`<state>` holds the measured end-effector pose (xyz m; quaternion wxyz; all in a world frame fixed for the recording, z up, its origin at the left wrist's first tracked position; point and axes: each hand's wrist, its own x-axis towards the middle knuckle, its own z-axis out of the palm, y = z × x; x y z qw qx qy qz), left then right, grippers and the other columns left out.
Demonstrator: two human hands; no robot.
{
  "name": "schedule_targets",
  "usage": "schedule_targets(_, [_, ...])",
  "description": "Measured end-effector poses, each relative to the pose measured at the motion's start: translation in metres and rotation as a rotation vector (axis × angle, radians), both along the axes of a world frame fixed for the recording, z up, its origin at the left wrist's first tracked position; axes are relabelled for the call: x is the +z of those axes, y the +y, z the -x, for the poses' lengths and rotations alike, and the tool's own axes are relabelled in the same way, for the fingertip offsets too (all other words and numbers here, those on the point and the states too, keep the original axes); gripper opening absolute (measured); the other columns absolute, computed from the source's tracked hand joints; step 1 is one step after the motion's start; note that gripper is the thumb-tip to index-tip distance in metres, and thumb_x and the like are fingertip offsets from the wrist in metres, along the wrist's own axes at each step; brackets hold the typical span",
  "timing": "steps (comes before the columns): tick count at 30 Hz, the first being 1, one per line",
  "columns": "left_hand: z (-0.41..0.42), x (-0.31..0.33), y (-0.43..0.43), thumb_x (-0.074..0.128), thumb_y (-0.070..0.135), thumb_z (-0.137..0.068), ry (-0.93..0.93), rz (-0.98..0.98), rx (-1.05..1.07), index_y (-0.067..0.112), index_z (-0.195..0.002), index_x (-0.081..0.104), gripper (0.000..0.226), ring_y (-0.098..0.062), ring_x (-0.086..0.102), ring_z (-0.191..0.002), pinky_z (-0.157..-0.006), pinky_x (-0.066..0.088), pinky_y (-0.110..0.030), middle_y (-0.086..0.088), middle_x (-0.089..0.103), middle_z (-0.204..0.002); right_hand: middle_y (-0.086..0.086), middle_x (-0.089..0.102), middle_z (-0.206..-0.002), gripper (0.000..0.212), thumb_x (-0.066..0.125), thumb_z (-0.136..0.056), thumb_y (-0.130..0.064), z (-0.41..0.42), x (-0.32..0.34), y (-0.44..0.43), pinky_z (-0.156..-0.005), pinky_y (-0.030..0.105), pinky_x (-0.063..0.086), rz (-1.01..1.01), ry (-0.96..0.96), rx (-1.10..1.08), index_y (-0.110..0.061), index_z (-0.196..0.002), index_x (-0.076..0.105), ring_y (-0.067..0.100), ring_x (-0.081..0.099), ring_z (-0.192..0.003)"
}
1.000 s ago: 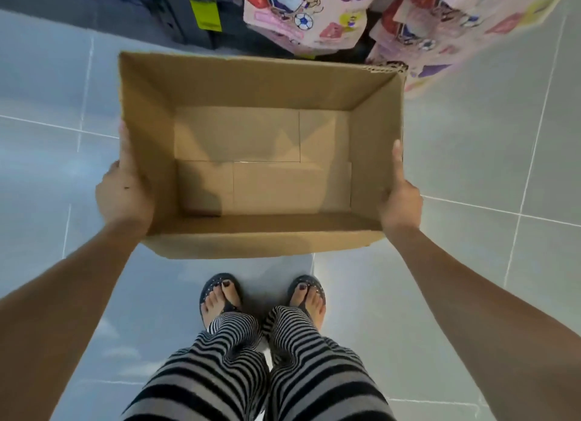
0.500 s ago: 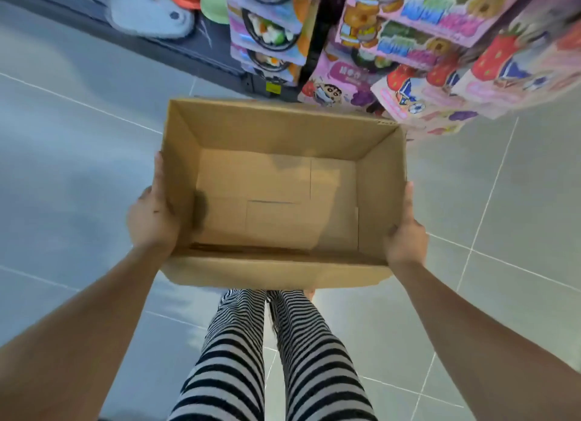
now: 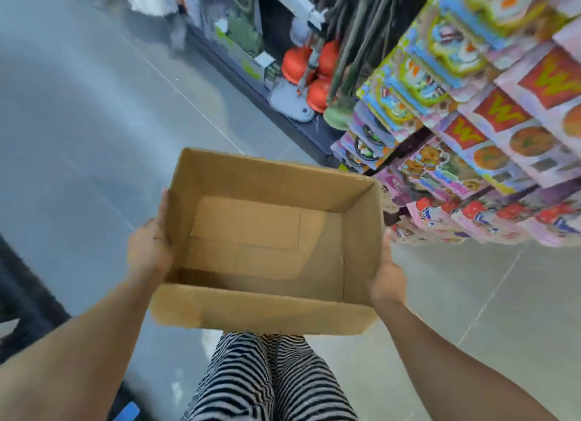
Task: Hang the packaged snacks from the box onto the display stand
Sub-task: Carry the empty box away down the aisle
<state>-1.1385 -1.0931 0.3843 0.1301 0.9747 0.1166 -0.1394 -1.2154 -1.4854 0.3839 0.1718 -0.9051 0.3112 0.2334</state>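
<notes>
While the empty box [image 3: 261, 310] is gripped by its side walls, the left hand [image 3: 151, 251] and right hand [image 3: 386, 282] each clasped on one with fingers hidden beneath, its far right corner is held just beside the packaged snacks [image 3: 471, 219] hung on the display stand [image 3: 423, 136]. Packs could be knocked loose if the box were swung that way — and the carton dropped if either grip were eased.

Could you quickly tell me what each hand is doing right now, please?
Left hand: holding the cardboard box by its left wall.
Right hand: holding the cardboard box by its right wall.
</notes>
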Motion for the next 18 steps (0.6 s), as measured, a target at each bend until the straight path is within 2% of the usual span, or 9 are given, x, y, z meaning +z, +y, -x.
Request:
schedule_targets(1, [0.005, 0.009, 0.013, 0.049, -0.011, -0.078, -0.033, 0.015, 0.038, 0.022, -0.153, 0.015, 0.089, -0.037, 0.050, -0.064, -0.059, 0.030, -0.037, -0.004, 0.033, -0.063, 0.017, 0.059, -0.079, 0.101, 0.049, -0.081, 0.006, -0.009, 0.006, 0.009, -0.064, 0.034, 0.042, -0.012, -0.028, 0.029, -0.037, -0.151, -0.010, 0.039, 0.063, -0.080])
schedule_targets(3, [0.014, 0.025, 0.041, 0.047, -0.012, -0.078, -0.086, 0.044, 0.100, 0.022, -0.153, 0.013, 0.089, -0.031, 0.044, -0.062, -0.059, 0.031, -0.038, -0.012, 0.043, -0.067, 0.021, 0.065, -0.087, 0.102, 0.050, -0.079, 0.008, -0.029, 0.021, 0.032, -0.063, 0.036, 0.044, -0.029, -0.094, 0.107, -0.036, -0.151, -0.009, 0.038, 0.063, -0.079])
schedule_targets(6, [0.022, 0.046, 0.083, 0.047, -0.011, -0.079, -0.105, 0.035, 0.176, 0.023, -0.153, 0.007, 0.091, -0.038, 0.052, -0.066, -0.062, 0.037, -0.042, -0.025, 0.056, -0.076, 0.024, 0.067, -0.087, 0.099, 0.053, -0.082, 0.003, -0.062, 0.046, 0.071, -0.057, 0.035, 0.036, -0.029, -0.151, 0.230, -0.031, -0.153, -0.006, 0.038, 0.062, -0.075])
schedule_targets(8, [0.022, 0.058, 0.112, 0.046, -0.010, -0.079, -0.115, 0.035, 0.248, 0.026, -0.153, 0.004, 0.092, -0.034, 0.048, -0.064, -0.063, 0.039, -0.042, -0.026, 0.057, -0.077, 0.024, 0.067, -0.088, 0.098, 0.054, -0.081, 0.003, -0.084, 0.059, 0.101, -0.056, 0.036, 0.036, -0.045, -0.184, 0.289, -0.029, -0.154, -0.005, 0.036, 0.059, -0.069])
schedule_targets(12, [0.015, 0.083, 0.176, 0.047, -0.006, -0.083, -0.116, 0.038, 0.361, 0.026, -0.154, 0.004, 0.088, -0.033, 0.048, -0.065, -0.063, 0.041, -0.044, -0.025, 0.056, -0.075, 0.014, 0.055, -0.064, 0.096, 0.052, -0.084, 0.001, -0.130, 0.075, 0.172, -0.055, 0.037, 0.039, 0.002, -0.177, 0.401, -0.029, -0.153, -0.008, 0.026, 0.043, -0.055])
schedule_targets(13, [0.012, 0.089, 0.192, 0.048, -0.003, -0.085, -0.121, 0.030, 0.385, 0.025, -0.154, 0.005, 0.086, -0.033, 0.049, -0.065, -0.062, 0.039, -0.043, -0.022, 0.053, -0.070, 0.012, 0.053, -0.062, 0.094, 0.051, -0.086, 0.001, -0.142, 0.078, 0.192, -0.055, 0.035, 0.037, 0.008, -0.180, 0.421, -0.030, -0.153, -0.006, 0.025, 0.041, -0.055])
schedule_targets(15, [0.003, 0.102, 0.225, 0.047, 0.000, -0.087, -0.125, 0.003, 0.439, 0.027, -0.154, 0.004, 0.084, -0.030, 0.046, -0.061, -0.060, 0.037, -0.040, -0.012, 0.043, -0.060, 0.019, 0.060, -0.074, 0.090, 0.048, -0.087, 0.002, -0.163, 0.088, 0.233, -0.056, 0.034, 0.035, -0.005, -0.214, 0.459, -0.030, -0.153, -0.004, 0.026, 0.043, -0.059])
schedule_targets(17, [-0.005, 0.110, 0.260, 0.048, -0.001, -0.085, -0.147, -0.004, 0.477, 0.027, -0.154, 0.005, 0.086, -0.030, 0.047, -0.061, -0.059, 0.038, -0.040, -0.013, 0.044, -0.061, 0.024, 0.063, -0.088, 0.087, 0.046, -0.089, 0.003, -0.183, 0.096, 0.272, -0.063, 0.038, 0.041, -0.019, -0.248, 0.496, -0.027, -0.153, -0.003, 0.033, 0.055, -0.070])
schedule_targets(18, [-0.007, 0.112, 0.278, 0.049, -0.002, -0.083, -0.158, 0.001, 0.495, 0.028, -0.154, 0.006, 0.088, -0.032, 0.050, -0.062, -0.059, 0.040, -0.041, -0.016, 0.048, -0.064, 0.024, 0.061, -0.087, 0.086, 0.046, -0.089, 0.003, -0.193, 0.097, 0.290, -0.067, 0.041, 0.044, -0.024, -0.261, 0.511, -0.027, -0.153, -0.002, 0.037, 0.059, -0.078])
